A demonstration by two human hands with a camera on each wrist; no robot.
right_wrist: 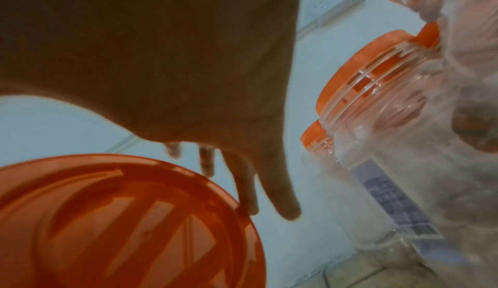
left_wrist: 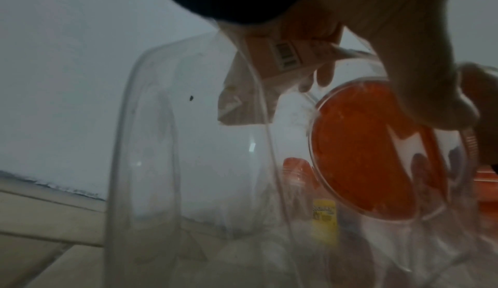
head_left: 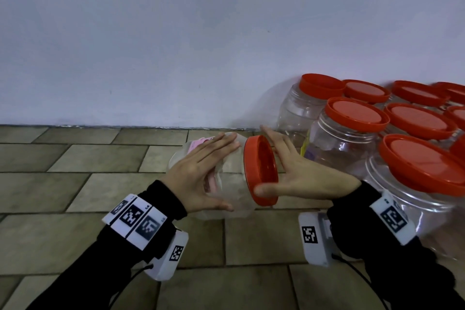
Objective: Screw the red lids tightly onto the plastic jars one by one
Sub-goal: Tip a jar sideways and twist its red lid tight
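A clear plastic jar lies on its side in the air between my hands, above a tiled floor. Its red lid sits on the mouth and faces right. My left hand lies over the jar's body with straight fingers on top and the thumb underneath. My right hand is spread behind the lid, thumb against the lower rim, fingers straight. The left wrist view looks through the jar at the lid. In the right wrist view my straight fingertips touch the lid at its edge.
Several clear jars with red lids stand packed together at the right, close to my right hand and against the white wall. Tiled floor stretches left and forward. The same jars fill the right wrist view's right side.
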